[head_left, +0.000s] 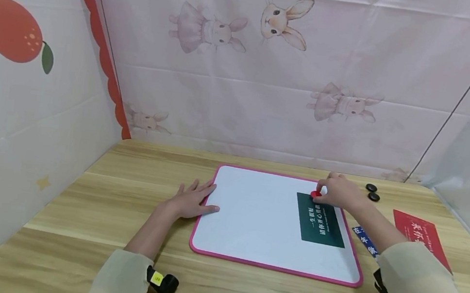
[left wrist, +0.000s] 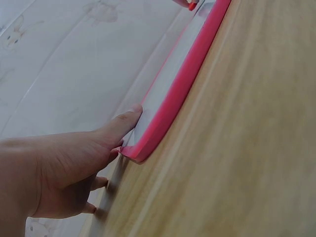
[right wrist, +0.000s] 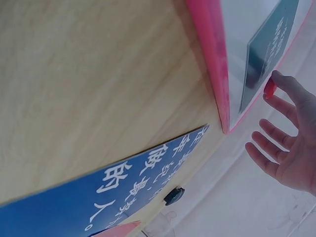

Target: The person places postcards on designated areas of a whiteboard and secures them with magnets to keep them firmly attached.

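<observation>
A whiteboard [head_left: 252, 217] with a pink frame lies flat on the wooden table. On its right part is a dark green card [head_left: 322, 230] with white writing. My right hand [head_left: 339, 192] pinches a round red magnet [right wrist: 269, 88] between thumb and index finger at the card's top edge; the other fingers are spread apart in the right wrist view. At the board's left edge rests my left hand [head_left: 191, 201], fingers extended, with the thumb [left wrist: 129, 118] on the white surface. Whether the magnet touches the card is hard to tell.
Two black round magnets [head_left: 372, 191] lie right of the board's far corner. A blue card [right wrist: 113, 192] with white writing, partly under my right forearm in the head view, and a red card [head_left: 420, 233] lie to the right. Printed cloth walls [head_left: 239, 113] enclose the table.
</observation>
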Available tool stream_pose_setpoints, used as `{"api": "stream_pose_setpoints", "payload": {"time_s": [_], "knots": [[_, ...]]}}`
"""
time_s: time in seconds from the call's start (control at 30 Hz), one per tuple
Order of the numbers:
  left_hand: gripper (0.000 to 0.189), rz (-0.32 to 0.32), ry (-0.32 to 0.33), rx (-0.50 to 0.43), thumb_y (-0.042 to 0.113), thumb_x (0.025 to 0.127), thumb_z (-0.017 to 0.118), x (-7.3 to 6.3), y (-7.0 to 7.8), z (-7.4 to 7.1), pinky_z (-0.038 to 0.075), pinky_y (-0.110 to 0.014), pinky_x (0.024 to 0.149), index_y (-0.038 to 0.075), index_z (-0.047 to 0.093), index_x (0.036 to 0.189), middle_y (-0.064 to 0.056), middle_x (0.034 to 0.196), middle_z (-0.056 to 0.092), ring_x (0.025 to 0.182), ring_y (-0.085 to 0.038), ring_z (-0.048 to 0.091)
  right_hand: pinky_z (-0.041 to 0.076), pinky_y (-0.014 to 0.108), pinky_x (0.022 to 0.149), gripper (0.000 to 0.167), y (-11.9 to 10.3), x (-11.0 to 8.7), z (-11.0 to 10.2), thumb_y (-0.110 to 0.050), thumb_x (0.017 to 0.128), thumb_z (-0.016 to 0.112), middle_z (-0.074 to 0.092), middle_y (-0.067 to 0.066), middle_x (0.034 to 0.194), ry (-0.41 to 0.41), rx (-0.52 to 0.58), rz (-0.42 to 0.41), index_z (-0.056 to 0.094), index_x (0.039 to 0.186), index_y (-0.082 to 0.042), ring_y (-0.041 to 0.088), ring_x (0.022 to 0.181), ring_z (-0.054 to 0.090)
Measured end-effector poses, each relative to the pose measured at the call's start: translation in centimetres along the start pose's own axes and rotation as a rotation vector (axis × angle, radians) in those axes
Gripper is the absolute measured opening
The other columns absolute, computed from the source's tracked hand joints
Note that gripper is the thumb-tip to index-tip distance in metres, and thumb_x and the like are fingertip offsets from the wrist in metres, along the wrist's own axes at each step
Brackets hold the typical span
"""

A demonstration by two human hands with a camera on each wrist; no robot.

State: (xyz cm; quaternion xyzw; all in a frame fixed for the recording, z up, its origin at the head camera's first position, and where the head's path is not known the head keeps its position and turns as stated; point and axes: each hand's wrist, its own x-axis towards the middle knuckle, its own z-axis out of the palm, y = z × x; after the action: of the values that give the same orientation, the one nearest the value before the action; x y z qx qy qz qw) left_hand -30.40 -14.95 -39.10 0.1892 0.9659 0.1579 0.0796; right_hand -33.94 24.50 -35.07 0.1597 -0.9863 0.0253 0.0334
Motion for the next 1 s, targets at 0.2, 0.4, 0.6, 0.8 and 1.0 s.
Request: {"api": "stream_pose_setpoints", "payload": {"time_s": [0.2,0.4,0.6,0.8,1.0], "knots": [[0.076,0.0,0.0,-0.007,0.055,0.087,0.05,-0.09,0.15,-0.07,-0.004,-0.056,0.104,0.015,0.024,0.147,-0.004,0.152,0.015,0.137,-0.033,0.002,0.049,0.043,0.069,0.028,-0.11,-0.02,0.2,-0.033,0.076,0.074,0.052,0.018,0.099,0.004,-0.001,-0.008,0.07,0.096,-0.013,0.034,0.091,0.045],[0.076,-0.002,0.001,0.001,0.055,0.088,0.049,-0.06,0.08,-0.01,-0.004,-0.057,0.104,0.015,0.024,0.147,-0.004,0.152,0.014,0.137,-0.033,0.002,0.048,0.043,0.069,0.028,-0.11,0.06,0.33,-0.032,0.076,0.075,0.052,0.017,0.098,0.01,0.013,-0.014,0.07,0.095,-0.012,0.034,0.091,0.045],[0.076,0.003,0.003,0.003,0.056,0.088,0.049,-0.02,0.01,0.06,-0.004,-0.057,0.103,0.015,0.024,0.147,-0.004,0.152,0.014,0.137,-0.034,0.002,0.048,0.043,0.069,0.028,-0.18,0.03,0.34,-0.032,0.076,0.075,0.052,0.017,0.096,0.016,0.009,-0.016,0.07,0.095,-0.012,0.033,0.09,0.045],[0.077,0.001,-0.001,0.007,0.056,0.088,0.049,-0.04,-0.08,0.13,-0.004,-0.056,0.104,0.015,0.023,0.147,-0.005,0.152,0.014,0.137,-0.034,0.002,0.048,0.042,0.069,0.029,-0.37,-0.08,0.3,-0.032,0.076,0.075,0.053,0.017,0.096,0.007,0.004,-0.011,0.07,0.097,-0.011,0.033,0.089,0.046],[0.076,0.001,0.001,0.005,0.055,0.088,0.048,-0.01,-0.03,0.07,-0.004,-0.056,0.104,0.015,0.022,0.147,-0.005,0.152,0.013,0.137,-0.033,0.002,0.047,0.045,0.072,0.034,-0.67,-0.16,0.07,-0.033,0.078,0.073,0.054,0.018,0.1,0.004,0.012,0.004,0.068,0.101,-0.008,0.034,0.092,0.047]]}}
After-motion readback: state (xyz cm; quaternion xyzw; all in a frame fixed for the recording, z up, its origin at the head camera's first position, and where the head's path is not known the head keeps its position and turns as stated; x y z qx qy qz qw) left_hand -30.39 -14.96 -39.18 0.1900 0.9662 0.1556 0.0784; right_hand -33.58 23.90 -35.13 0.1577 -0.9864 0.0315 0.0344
